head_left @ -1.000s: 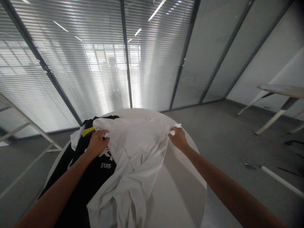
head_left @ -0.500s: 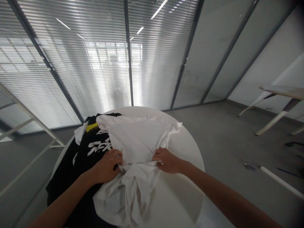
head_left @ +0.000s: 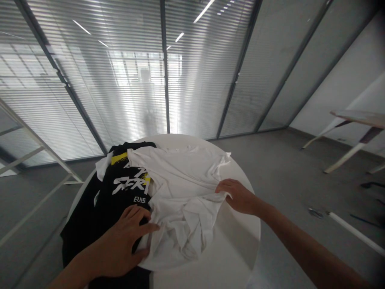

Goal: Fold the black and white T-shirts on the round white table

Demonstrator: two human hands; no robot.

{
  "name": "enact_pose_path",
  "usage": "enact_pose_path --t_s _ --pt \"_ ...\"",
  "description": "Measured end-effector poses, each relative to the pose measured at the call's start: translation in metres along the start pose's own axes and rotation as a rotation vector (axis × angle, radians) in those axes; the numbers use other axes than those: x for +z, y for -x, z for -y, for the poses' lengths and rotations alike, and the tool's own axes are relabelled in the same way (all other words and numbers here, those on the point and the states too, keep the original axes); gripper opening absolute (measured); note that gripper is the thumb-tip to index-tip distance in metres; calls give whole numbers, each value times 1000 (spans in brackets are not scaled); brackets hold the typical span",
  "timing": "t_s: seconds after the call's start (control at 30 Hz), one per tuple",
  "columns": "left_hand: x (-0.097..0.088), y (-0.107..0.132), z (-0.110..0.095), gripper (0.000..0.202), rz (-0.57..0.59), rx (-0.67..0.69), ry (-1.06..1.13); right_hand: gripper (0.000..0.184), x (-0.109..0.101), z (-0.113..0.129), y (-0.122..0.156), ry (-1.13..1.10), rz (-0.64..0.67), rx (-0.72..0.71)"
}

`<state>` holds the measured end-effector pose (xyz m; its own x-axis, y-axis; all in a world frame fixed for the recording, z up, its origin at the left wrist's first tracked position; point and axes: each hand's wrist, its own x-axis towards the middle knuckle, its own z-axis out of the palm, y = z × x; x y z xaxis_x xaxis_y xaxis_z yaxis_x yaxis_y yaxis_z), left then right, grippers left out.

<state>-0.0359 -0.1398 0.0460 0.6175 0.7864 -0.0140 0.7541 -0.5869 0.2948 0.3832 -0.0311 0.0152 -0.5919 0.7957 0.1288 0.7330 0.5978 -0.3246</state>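
A crumpled white T-shirt (head_left: 180, 188) lies on a round white table (head_left: 240, 228). Its left side overlaps a black T-shirt (head_left: 120, 192) with white and yellow print. My left hand (head_left: 126, 237) rests near the table's front left with fingers spread, pressing on the black shirt and the white shirt's lower left edge. My right hand (head_left: 237, 194) is at the white shirt's right edge, fingers curled and pinching the cloth there.
Glass walls with blinds (head_left: 168, 80) stand behind the table. A white metal frame (head_left: 36, 160) is at the left. Another table (head_left: 357, 124) stands at the far right. A white tube (head_left: 355, 233) and small items lie on the grey floor.
Both hands came back from the shirt's far corners, bunched the cloth mid-table, then spread apart. The left hand now lies flat at the front left; the right holds the right edge.
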Motion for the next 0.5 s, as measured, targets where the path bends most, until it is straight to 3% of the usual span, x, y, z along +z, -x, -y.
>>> enact_pose_path --t_s 0.1,0.23,0.3,0.37,0.5 --pt "0 2 -18 45 128 3 60 48 0 37 0 -62 62 -86" --pt "-3 -4 -29 14 152 -16 62 62 15 74 -8 -90 171 -64" --pt "-10 -3 -29 9 143 9 87 65 20 80 -11 -98 215 -29" --pt "-21 3 -27 13 122 32 125 55 16 78 -10 -144 270 -33" --pt "-36 27 -23 16 -17 77 164 26 -15 65 3 -346 432 -89"
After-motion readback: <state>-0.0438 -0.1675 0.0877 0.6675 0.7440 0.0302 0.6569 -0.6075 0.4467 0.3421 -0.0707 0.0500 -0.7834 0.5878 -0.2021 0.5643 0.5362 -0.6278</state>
